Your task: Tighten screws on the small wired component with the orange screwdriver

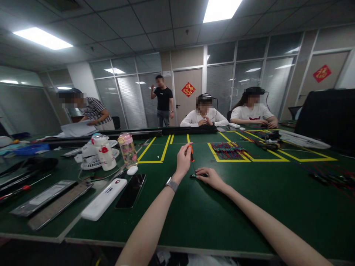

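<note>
My left hand point(184, 159) is closed around the orange and black handle of a screwdriver point(192, 155). The screwdriver stands nearly upright, its thin shaft pointing down at a small green circuit board point(193, 176) on the green table point(177, 218). Whether the tip touches the board is too small to tell. From the right, my right hand point(211, 178) reaches in low over the table, its fingertips pinching the board's right edge and holding it on the surface. Small dark parts show at the board's left end.
Left of my arms lie a black phone point(131, 191), a white power bank point(104, 199) and a white case point(132, 170). Bottles point(128, 151) stand behind them. A pile of wired boards point(230, 150) lies inside yellow tape; more wires point(332, 177) lie right. Several people are across the table.
</note>
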Tool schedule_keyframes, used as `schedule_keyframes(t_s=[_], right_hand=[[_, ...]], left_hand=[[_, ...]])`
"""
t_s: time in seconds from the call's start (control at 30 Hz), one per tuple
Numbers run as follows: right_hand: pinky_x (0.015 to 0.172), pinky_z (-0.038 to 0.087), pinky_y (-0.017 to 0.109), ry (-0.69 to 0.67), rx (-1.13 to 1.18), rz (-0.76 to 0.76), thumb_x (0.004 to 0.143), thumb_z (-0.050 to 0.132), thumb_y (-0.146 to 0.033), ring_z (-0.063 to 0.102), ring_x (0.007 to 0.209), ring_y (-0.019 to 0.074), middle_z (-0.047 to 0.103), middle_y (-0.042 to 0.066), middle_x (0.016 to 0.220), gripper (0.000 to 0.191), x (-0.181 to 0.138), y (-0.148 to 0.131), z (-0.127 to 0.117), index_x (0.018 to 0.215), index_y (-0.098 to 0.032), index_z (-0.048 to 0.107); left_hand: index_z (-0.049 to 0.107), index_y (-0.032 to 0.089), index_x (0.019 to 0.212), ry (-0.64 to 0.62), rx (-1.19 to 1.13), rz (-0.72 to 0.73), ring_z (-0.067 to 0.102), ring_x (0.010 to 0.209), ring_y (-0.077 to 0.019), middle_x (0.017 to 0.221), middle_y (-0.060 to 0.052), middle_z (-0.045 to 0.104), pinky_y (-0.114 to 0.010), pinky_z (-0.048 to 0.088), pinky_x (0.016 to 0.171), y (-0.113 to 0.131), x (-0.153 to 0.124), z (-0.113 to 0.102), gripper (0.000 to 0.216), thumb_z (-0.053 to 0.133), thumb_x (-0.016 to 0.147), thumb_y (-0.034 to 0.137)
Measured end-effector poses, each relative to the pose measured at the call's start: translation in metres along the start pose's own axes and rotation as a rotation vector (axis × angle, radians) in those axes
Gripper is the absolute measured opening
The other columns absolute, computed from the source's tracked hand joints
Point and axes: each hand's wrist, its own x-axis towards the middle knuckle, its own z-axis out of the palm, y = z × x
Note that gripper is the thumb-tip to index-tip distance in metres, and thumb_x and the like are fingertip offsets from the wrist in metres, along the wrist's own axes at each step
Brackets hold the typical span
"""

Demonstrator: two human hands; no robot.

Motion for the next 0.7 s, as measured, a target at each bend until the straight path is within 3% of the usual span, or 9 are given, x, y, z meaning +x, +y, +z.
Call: schedule_keyframes(t_s=[0.2,0.43,0.6,0.7], right_hand=[[0.093,0.047,0.038,0.002,0.005,-0.005,0.078,0.062,-0.029,0.064,0.101,0.0248,0.07,0.011,0.106,0.022,0.0002,0.0003,0.0002,0.091,-0.018,0.075],[0.093,0.046,0.038,-0.004,-0.013,-0.007,0.078,0.061,-0.029,0.064,0.101,0.0244,0.07,0.01,0.106,0.022,-0.0003,-0.0016,-0.001,0.092,-0.019,0.075],[0.093,0.046,0.038,0.0,-0.003,-0.009,0.078,0.062,-0.03,0.063,0.102,0.025,0.07,0.01,0.107,0.022,-0.0005,-0.0016,-0.001,0.092,-0.019,0.075],[0.093,0.047,0.038,0.002,-0.002,-0.01,0.078,0.062,-0.03,0.064,0.101,0.0254,0.071,0.011,0.106,0.022,-0.0002,-0.0007,-0.0005,0.091,-0.018,0.076]], left_hand=[[0.063,0.018,0.112,0.039,-0.006,0.015,0.061,0.093,-0.0164,0.104,-0.008,0.065,-0.028,0.046,0.082,-0.0021,-0.0001,0.0004,0.03,0.044,0.091,0.029],[0.069,0.019,0.091,0.131,0.104,0.065,0.059,0.083,-0.0149,0.092,-0.005,0.06,-0.025,0.048,0.074,0.003,-0.0009,-0.0036,0.017,0.062,0.081,0.03],[0.066,0.021,0.11,0.004,-0.02,0.057,0.059,0.1,-0.0159,0.108,-0.007,0.062,-0.029,0.045,0.089,0.0036,-0.0001,-0.0004,0.028,0.045,0.091,0.027],[0.063,0.017,0.114,-0.068,-0.128,-0.023,0.062,0.095,-0.0163,0.105,-0.009,0.067,-0.03,0.048,0.085,0.0036,0.0014,0.0043,0.03,0.046,0.09,0.024]])
